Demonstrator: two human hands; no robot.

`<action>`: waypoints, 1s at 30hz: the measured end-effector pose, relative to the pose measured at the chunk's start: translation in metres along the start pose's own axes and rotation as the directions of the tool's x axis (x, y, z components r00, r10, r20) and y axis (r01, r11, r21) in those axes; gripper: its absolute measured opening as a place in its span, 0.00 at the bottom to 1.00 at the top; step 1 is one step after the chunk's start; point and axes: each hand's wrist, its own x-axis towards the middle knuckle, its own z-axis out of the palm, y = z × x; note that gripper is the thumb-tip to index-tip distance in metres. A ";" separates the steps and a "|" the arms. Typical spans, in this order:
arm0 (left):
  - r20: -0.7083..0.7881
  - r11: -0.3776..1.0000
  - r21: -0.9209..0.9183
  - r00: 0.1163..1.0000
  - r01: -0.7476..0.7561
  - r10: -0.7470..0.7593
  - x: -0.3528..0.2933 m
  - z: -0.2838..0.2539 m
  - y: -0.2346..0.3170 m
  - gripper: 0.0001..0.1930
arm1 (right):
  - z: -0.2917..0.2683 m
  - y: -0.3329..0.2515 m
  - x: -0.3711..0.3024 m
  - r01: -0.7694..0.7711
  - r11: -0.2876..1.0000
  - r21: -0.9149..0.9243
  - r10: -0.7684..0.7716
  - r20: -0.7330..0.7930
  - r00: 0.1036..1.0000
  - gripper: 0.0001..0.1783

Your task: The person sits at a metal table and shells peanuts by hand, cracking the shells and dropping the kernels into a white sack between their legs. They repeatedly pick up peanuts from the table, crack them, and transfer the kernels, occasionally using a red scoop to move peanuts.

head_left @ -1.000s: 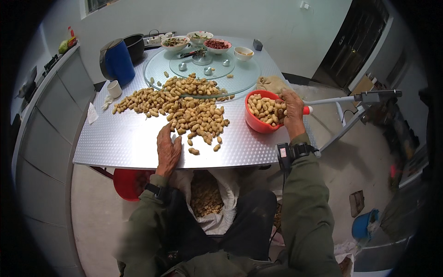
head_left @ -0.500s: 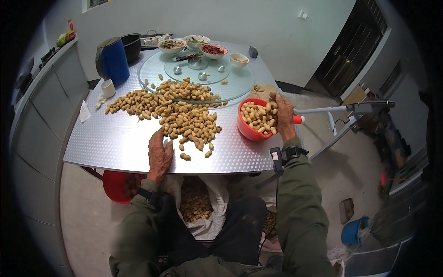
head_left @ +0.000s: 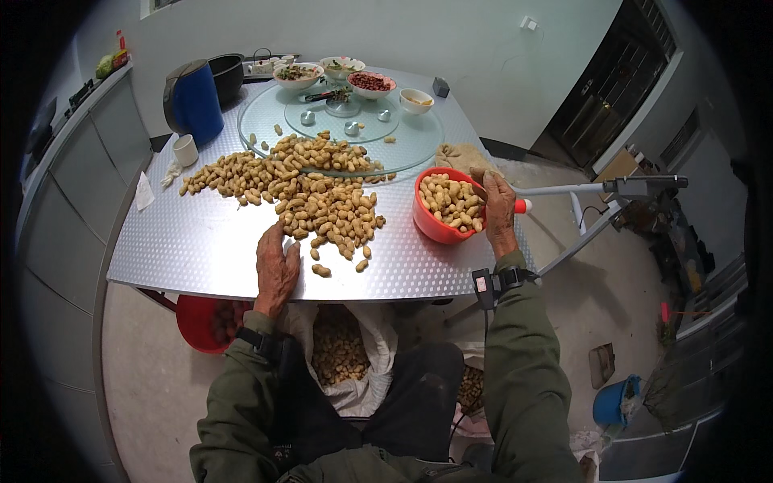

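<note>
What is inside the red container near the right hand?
Peanuts in shells are inside the red container. The right hand partly covers its right edge; peanuts hide its bottom.

Peanuts (head_left: pixel 334 213) tan-brown. Dipper (head_left: pixel 432 223) at right bright red, handle (head_left: pixel 519 206) white-tipped. Tabletop (head_left: pixel 427 274) silver, patterned with pale dots. Far left jug (head_left: pixel 197 109) blue; basin (head_left: pixel 229 84) beyond black. Far bowl (head_left: pixel 372 92) pink-rimmed. Near sleeves (head_left: pixel 527 362) olive green, trousers (head_left: pixel 419 378) black, sack (head_left: pixel 378 346) white.

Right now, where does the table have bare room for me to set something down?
Bare metal tabletop shows left of the left hand, nearer than the peanut pile, and in a narrower strip between pile and red bowl. Crowded: the middle, under the pile, and the far end, with bowls of food.
</note>
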 end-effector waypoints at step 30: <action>-0.025 1.000 -0.002 1.000 0.015 -0.015 -0.002 -0.001 0.005 0.26 | 0.038 0.001 -0.029 0.459 0.482 -0.746 -0.313 0.343 0.886 0.10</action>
